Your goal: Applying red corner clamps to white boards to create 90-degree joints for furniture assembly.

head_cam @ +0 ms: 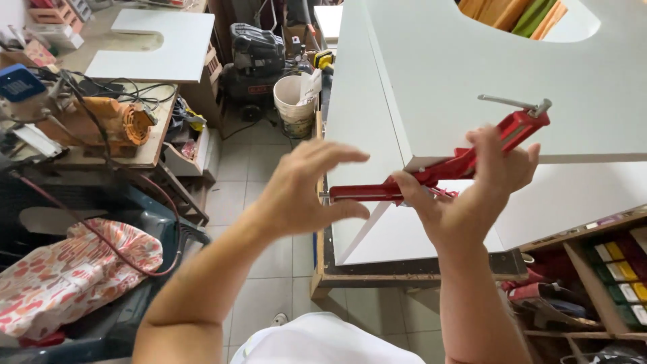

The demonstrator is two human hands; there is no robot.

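A red metal bar clamp (445, 168) with a grey steel screw handle is grasped by the right hand (472, 195), whose fingers are wrapped round the red bar at the corner of the upper white laminated board (512, 74); the clamp is set slantwise across that corner, its screw end raised to the right above the board's edge, its bar end pointing left past the edge of the lower white panel (367, 108); the left hand (303, 192) is seen spread and released, fingers extended, thumb lying just beside the bar's left tip; whether that tip is actually touched cannot be told. The upper board is laid on the lower panel, and a rounded cut-out is seen in its far part, through which orange and green slats (519, 13) are visible; both boards are carried by a dark wooden workbench (404, 273).

To the left, across the grey tiled floor (249, 182), an orange power tool (111, 121) is seen lying on a cluttered side bench among black cables; a second white notched board (158, 44) is set behind it; a black air compressor (256, 57) and a white plastic bucket (295, 101) stand near the far end of the panel; a floral patterned cloth (74, 273) is draped at lower left; shelves of small coloured boxes (620, 269) are seen at lower right.
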